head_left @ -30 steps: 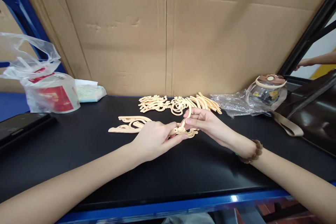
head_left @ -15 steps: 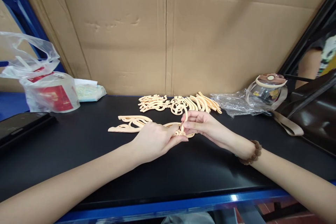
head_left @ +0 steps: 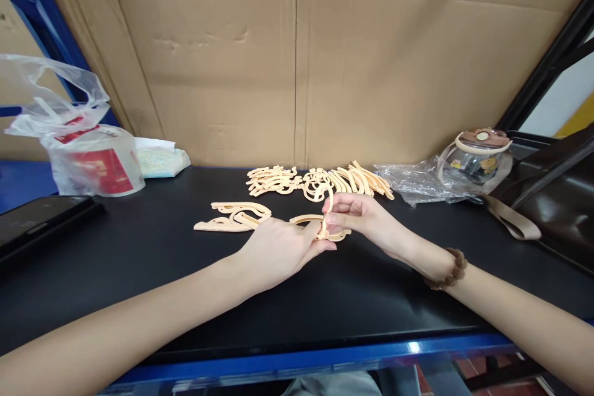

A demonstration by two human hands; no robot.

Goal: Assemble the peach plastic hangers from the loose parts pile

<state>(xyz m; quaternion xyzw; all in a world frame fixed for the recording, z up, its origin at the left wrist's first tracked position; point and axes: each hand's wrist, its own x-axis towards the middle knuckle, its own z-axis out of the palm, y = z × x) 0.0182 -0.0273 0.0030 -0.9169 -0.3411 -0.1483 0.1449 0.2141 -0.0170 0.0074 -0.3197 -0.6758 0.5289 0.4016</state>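
My right hand (head_left: 357, 213) pinches the cream piece (head_left: 330, 203) by its upright curve, mid-table (head_left: 371, 297); my left hand (head_left: 281, 247) pinches its foot, partly hidden, between thumb and fingers. Both grips match half a second ago, but another person's arm has left the gap (head_left: 563, 99) at far right. At left, the tub's (head_left: 134, 164) red label (head_left: 104, 170) is too blurred to read; the far-right jar (head_left: 468, 164) bears cartoon pictures.

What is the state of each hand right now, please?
Left hand: closed, seemingly on the lower end of the curved cream piece.
Right hand: closed, holding the upright part of that same piece.
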